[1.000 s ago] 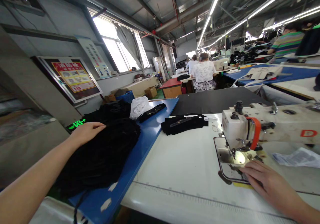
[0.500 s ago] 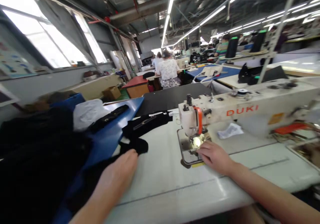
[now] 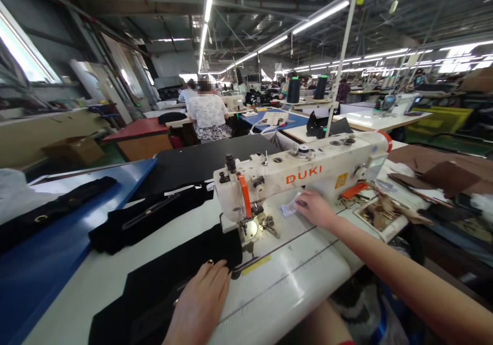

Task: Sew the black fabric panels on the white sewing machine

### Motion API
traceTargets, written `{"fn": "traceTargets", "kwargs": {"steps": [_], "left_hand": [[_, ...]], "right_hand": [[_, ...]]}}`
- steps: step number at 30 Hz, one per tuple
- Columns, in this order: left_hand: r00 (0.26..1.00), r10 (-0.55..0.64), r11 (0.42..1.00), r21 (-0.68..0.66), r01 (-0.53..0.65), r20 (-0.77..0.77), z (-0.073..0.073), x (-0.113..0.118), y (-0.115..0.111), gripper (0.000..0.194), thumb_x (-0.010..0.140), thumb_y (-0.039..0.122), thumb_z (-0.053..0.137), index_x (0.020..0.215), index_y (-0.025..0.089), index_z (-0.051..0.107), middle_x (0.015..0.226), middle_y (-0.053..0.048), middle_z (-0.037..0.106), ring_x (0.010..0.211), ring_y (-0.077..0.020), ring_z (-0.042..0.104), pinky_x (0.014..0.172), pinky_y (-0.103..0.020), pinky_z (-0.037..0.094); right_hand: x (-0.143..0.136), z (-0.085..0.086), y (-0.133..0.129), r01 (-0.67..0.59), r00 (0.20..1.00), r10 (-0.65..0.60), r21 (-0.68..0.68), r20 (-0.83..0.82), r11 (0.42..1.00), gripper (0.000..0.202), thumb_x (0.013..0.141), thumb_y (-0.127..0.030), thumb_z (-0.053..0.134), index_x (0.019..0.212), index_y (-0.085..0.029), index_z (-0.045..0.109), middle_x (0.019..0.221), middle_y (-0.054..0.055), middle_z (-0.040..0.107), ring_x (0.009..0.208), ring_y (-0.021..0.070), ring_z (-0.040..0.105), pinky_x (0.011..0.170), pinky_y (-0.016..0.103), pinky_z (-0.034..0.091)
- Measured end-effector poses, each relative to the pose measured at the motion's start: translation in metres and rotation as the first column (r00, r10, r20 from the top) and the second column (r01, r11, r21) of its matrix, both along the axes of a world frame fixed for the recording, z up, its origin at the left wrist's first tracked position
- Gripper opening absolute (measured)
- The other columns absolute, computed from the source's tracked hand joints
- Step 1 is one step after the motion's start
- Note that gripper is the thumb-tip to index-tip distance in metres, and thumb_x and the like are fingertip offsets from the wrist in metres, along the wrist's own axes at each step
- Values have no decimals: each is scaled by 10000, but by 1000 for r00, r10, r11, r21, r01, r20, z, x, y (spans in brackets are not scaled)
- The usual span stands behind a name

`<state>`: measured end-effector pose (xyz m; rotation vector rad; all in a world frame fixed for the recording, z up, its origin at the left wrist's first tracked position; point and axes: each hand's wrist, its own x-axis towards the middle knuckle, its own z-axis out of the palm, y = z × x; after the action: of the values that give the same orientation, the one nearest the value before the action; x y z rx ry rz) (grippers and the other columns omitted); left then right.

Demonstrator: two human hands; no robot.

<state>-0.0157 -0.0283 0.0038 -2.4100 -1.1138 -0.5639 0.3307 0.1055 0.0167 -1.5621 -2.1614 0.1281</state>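
A black fabric piece [image 3: 162, 265] with gold metal eyelets lies across the sewing machine's bed, its far corner close to the needle area. My left hand [image 3: 204, 296] rests flat on it, fingers stretched out, near the bed's front. Behind the needle, under the machine arm, my right hand [image 3: 316, 209] pinches the edge of some small white printed labels [image 3: 288, 206]. The white sewing machine [image 3: 277, 173] has an orange lever, and its lamp lights the needle plate. The fingertips of my right hand are partly hidden.
More black pieces with metal fittings [image 3: 150, 211] lie left, beside a blue board [image 3: 77, 222]. Right of the machine sits a tray [image 3: 381, 216] of small parts. Brown sheets [image 3: 442, 173] lie farther right. Ahead, a person [image 3: 208, 111] sits facing away.
The view has swung right. My right hand has moved from the needle plate to the white labels. The black fabric now lies on the bed by the needle under my left hand.
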Motion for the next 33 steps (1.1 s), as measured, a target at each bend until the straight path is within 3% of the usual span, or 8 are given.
{"fn": "traceTargets", "kwargs": {"steps": [4,9,14,17,26,30,33], "left_hand": [[999,-22,999,-31,21,-42,-1,2,1,392,969,164,333,911,156,721,956,-71,737,897,-196,654,877,-332,517],[999,-37,994,-105,39,21,-3,-1,3,387,977,224,344,911,181,722,985,-59,736,890,-197,652,861,-337,515],[992,3,988,-150,16,125,-4,2,4,349,974,327,397,923,195,716,1003,-60,729,889,-210,645,829,-345,522],[988,23,987,-163,2,151,-6,2,3,345,966,373,420,932,199,716,1019,-64,726,900,-221,641,816,-357,524],[986,34,983,-181,-3,166,-7,2,3,339,958,388,439,926,200,719,1008,-63,727,902,-221,635,815,-353,530],[983,41,980,-198,-5,178,-6,3,3,340,958,388,437,930,202,720,1015,-67,727,906,-222,633,820,-349,531],[982,50,979,-205,-12,181,-6,2,2,336,956,391,442,936,201,719,1022,-70,725,916,-225,634,820,-351,532]], "right_hand": [[-3,4,8,51,998,-49,-60,39,997,107,829,-148,622,781,-173,714,839,57,693,803,186,621,724,263,449],[-6,3,9,63,995,-59,-48,78,997,163,844,-108,585,740,-162,699,823,83,686,840,213,609,741,283,433],[-3,2,5,15,997,-13,-27,81,1000,94,842,-140,629,894,-141,707,923,99,684,915,230,603,814,314,449],[2,1,2,-60,996,62,-23,70,998,172,821,-182,685,992,-172,706,1010,78,687,975,217,603,868,314,449],[11,-3,1,-270,951,240,141,196,952,118,904,-204,609,910,-221,725,962,53,718,908,205,624,859,352,399],[7,-5,0,-269,948,222,202,227,942,142,908,-170,586,835,-190,706,879,55,713,848,197,612,849,338,398],[3,-6,0,-215,972,184,229,149,949,148,893,-156,597,786,-190,693,828,52,707,819,191,610,827,321,407]]}}
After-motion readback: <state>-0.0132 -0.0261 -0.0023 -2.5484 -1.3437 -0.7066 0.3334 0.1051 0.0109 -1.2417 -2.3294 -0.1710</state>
